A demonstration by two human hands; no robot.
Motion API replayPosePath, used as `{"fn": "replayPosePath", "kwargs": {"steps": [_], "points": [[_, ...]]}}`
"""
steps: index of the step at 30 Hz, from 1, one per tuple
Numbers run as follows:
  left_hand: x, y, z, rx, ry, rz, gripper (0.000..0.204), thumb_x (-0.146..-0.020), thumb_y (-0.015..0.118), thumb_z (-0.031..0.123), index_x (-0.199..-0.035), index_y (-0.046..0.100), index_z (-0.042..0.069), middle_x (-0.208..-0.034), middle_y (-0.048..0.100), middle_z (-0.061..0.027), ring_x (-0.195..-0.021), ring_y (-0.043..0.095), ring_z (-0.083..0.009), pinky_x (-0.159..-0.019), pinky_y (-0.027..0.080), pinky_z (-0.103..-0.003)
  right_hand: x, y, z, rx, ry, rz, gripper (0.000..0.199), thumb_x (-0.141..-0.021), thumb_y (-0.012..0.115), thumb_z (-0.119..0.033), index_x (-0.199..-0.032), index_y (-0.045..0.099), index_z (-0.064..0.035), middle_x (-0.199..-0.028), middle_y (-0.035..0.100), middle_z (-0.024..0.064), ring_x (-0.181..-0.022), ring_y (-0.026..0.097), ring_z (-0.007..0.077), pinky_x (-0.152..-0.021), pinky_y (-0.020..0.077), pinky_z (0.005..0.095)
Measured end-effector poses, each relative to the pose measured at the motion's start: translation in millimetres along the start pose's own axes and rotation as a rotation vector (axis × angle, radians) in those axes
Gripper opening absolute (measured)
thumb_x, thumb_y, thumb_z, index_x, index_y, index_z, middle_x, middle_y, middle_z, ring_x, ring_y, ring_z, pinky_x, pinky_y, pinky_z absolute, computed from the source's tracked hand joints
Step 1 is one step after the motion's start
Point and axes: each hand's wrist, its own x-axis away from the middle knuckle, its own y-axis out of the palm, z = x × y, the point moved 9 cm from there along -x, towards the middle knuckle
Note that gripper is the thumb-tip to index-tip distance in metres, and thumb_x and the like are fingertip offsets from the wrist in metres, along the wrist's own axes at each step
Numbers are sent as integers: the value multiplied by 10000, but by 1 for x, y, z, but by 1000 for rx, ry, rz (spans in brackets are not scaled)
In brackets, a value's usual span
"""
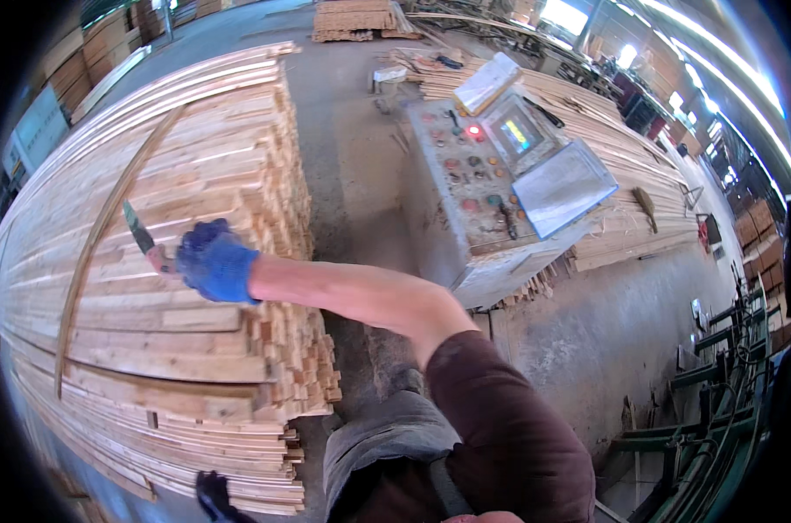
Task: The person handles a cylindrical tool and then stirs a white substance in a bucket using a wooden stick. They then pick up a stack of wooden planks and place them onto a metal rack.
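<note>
My right hand (214, 261), in a blue glove, reaches out to the left over a large stack of pale wooden boards (195, 174). It grips a narrow dark green tool (138, 228) that points up and away over the top boards. A long thin wooden strip (95, 253) lies lengthwise across the top of the stack, just left of the tool. My left hand (212, 497), also gloved in blue, shows only partly at the lower edge beside the stack's near end; what it holds cannot be made out.
A grey control cabinet (465, 227) with coloured buttons, a small screen and papers stands to the right across a narrow concrete aisle (361, 192). More board stacks (605, 157) lie behind it. Green metal machinery (718, 383) fills the lower right.
</note>
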Motion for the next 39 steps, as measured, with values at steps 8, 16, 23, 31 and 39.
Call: {"fn": "replayPosePath", "kwargs": {"steps": [8,16,23,31,39], "points": [[350,236,140,-445,1312,-290,484,-1077,515,382,-1257,623,-54,-1076,723,-209,-951,703,-303,-863,579,-398,317,-175,213,434,363,-3,336,-949,653,-293,-1271,675,-197,-1112,705,89,-930,651,282,-752,519,424],[404,321,112,-689,1439,-422,355,-1084,510,207,-1308,586,-57,-1185,694,-192,-1056,686,-294,-945,568,-378,556,-279,347,560,817,-99,364,-905,643,-363,-1207,675,-162,-996,672,123,-905,628,341,-782,488,491],[349,335,96,-799,1487,-505,373,-990,587,0,-1355,566,-70,-1274,665,-163,-1060,651,-223,-892,559,-320,622,-429,408,682,934,188,324,-856,717,-216,-1157,721,-96,-1056,725,181,-952,672,385,-856,539,470],[372,357,71,-968,1649,-339,314,-977,660,80,-1247,649,-80,-1196,707,-180,-1045,683,-243,-937,559,-334,778,-510,402,709,1243,255,215,-859,734,-191,-1037,708,-72,-938,717,186,-907,677,395,-813,521,492],[366,386,79,-708,1446,-342,262,-958,649,55,-1198,691,-40,-1214,694,-191,-1132,650,-309,-1014,498,-409,756,-418,393,397,1129,137,115,-906,563,-52,-947,670,-46,-884,640,170,-851,606,353,-773,485,431]]}}
